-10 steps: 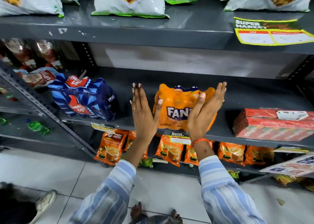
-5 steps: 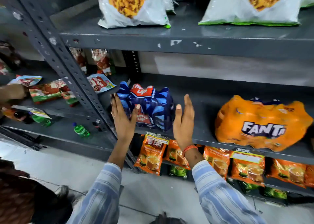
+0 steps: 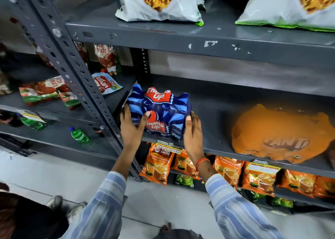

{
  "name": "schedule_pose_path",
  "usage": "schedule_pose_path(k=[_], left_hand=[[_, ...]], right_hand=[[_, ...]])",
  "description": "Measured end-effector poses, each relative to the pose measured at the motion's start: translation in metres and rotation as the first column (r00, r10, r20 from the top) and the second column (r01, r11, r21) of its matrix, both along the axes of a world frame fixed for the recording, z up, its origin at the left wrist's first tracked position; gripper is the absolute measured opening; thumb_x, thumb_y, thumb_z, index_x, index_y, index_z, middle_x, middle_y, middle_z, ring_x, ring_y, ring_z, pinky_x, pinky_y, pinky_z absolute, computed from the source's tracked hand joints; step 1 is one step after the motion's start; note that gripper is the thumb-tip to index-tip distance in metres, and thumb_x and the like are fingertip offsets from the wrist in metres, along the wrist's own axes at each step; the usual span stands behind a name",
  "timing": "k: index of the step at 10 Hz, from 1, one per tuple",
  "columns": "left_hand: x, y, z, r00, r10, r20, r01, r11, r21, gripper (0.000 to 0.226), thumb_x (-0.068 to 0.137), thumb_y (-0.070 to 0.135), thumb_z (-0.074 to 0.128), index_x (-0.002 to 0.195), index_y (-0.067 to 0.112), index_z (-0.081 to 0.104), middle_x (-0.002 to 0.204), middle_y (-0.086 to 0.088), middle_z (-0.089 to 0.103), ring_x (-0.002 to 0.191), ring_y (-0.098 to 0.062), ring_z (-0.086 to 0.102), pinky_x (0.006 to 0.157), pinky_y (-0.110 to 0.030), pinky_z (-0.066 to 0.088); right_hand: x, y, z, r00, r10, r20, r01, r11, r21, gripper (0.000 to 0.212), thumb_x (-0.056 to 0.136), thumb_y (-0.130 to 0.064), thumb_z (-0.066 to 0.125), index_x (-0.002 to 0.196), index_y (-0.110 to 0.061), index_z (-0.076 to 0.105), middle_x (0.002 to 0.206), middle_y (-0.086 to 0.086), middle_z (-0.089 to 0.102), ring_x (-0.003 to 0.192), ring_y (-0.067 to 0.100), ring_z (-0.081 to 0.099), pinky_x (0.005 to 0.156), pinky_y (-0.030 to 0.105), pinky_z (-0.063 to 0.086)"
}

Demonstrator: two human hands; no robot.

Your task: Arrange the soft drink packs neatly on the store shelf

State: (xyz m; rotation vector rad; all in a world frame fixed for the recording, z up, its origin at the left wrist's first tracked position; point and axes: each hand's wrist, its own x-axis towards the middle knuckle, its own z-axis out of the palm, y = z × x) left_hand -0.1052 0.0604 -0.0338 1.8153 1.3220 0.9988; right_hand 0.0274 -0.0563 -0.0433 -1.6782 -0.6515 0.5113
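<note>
A blue Thums Up soft drink pack (image 3: 159, 111) stands at the left end of the grey middle shelf (image 3: 217, 148), close to the front edge. My left hand (image 3: 131, 128) presses against its left side with the thumb on the front. On the pack's right side lies my right hand (image 3: 193, 131), palm in, thumb up the front. An orange Fanta pack (image 3: 282, 133) rests further right on the same shelf, apart from both hands.
A slanted perforated upright (image 3: 72, 63) borders the blue pack on the left. Orange tea pouches (image 3: 159, 163) hang below the shelf edge. Large snack bags (image 3: 159, 3) sit on the shelf above. A green bottle (image 3: 79, 135) and ketchup pouches (image 3: 43, 90) lie in the left bay. Someone's shoe (image 3: 54, 203) is on the floor.
My hands left the Fanta pack, moved left and have closed onto both sides of the Thums Up pack. The view has swung left with them.
</note>
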Motion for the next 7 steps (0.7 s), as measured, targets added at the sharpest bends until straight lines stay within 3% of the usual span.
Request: schedule_pose_path(k=[2,4,5,6,7], left_hand=[[0.016,-0.026,0.000,0.999,-0.031,0.018,0.031,1.000,-0.002,0.082,0.081,0.041,0.063,0.144,0.012,0.021,0.147,-0.018,0.032,0.132,-0.032,0.040,0.098,-0.037,0.043],[0.029,-0.046,0.000,0.999,-0.044,0.020,0.044,0.999,-0.004,0.082,0.082,0.041,0.062,0.145,0.011,0.020,0.149,-0.019,0.030,0.133,-0.033,0.039,0.100,-0.045,0.045],[0.030,-0.048,0.002,0.998,-0.058,-0.006,0.058,0.998,-0.008,0.085,0.081,0.046,0.059,0.145,0.010,0.017,0.151,-0.020,0.026,0.136,-0.035,0.033,0.103,-0.046,0.040],[0.028,-0.055,0.004,0.997,-0.061,-0.039,0.061,0.998,-0.022,0.102,0.074,0.072,0.038,0.146,0.010,0.004,0.157,-0.018,0.010,0.145,-0.033,0.013,0.114,-0.048,0.023],[0.034,-0.064,0.006,0.993,-0.050,-0.107,0.056,0.997,0.050,0.105,0.073,0.079,0.023,0.146,0.007,-0.004,0.158,-0.017,-0.001,0.146,-0.030,-0.002,0.118,-0.048,0.007]], right_hand=[[0.016,-0.015,-0.005,0.996,-0.091,0.005,0.091,0.996,0.001,0.049,0.098,-0.044,0.028,0.140,-0.020,0.038,0.144,0.003,0.040,0.131,0.019,0.045,0.105,0.042,0.046],[0.029,-0.030,-0.007,0.993,-0.119,-0.011,0.119,0.993,-0.014,0.047,0.098,-0.046,0.028,0.137,-0.023,0.039,0.144,0.003,0.042,0.130,0.020,0.046,0.104,0.046,0.047],[0.034,-0.034,-0.001,0.996,-0.092,-0.014,0.091,0.996,-0.012,0.049,0.098,-0.043,0.029,0.140,-0.020,0.038,0.146,0.004,0.040,0.132,0.020,0.044,0.103,0.035,0.046],[0.031,-0.039,0.002,0.999,-0.047,0.000,0.047,0.997,-0.056,0.050,0.098,-0.045,0.029,0.141,-0.020,0.036,0.147,0.005,0.040,0.132,0.021,0.044,0.099,0.028,0.046],[0.039,-0.040,0.009,0.998,-0.055,0.032,0.057,0.996,-0.062,0.054,0.095,-0.052,0.029,0.140,-0.022,0.035,0.147,0.005,0.041,0.134,0.021,0.042,0.106,0.041,0.044]])
